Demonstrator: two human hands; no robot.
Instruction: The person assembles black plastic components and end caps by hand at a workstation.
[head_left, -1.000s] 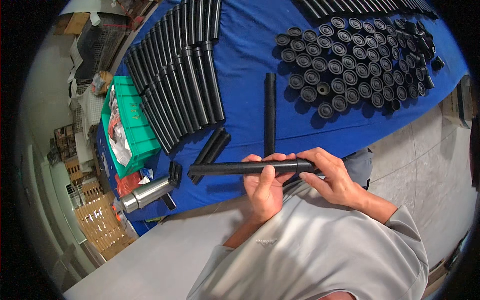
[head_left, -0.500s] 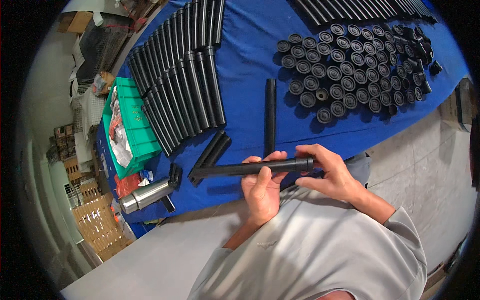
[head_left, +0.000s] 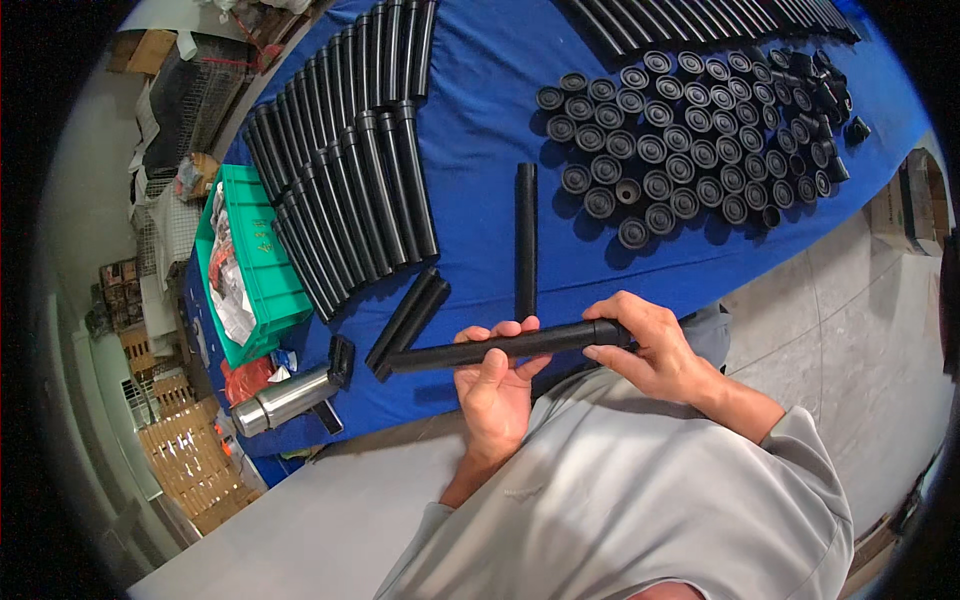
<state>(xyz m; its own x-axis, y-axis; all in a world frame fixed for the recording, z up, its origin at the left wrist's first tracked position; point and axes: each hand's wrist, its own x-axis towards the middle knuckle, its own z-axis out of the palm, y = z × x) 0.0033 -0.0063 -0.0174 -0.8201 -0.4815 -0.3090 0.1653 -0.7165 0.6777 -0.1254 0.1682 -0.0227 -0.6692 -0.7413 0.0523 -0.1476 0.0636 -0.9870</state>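
Note:
A long black tube (head_left: 445, 355) lies nearly level across the front of the table, its right end a little higher. My left hand (head_left: 497, 395) is wrapped round its middle from below, thumb on the near side. My right hand (head_left: 662, 355) closes round the black end cap (head_left: 603, 332) on the right end, fingers over the far side and thumb in front. The palm hides the cap's outer face. Just beyond my left fingers, a single black tube (head_left: 526, 240) points away from me. Two short black tubes (head_left: 408, 320) lie by the held tube's left end.
Rows of capped black tubes (head_left: 350, 200) lie at the left, beside a green crate (head_left: 265, 260). A steel flask (head_left: 290, 398) rests near the front left edge. Many round black caps (head_left: 690, 140) cover the right side, with more black tubes (head_left: 690, 20) behind. Blue cloth (head_left: 470, 130) covers the table.
My right fingers and thumb have closed in around the tube's capped end, where they were spread wider before. The tube's right end has tilted up slightly, and the whole view has shifted a little.

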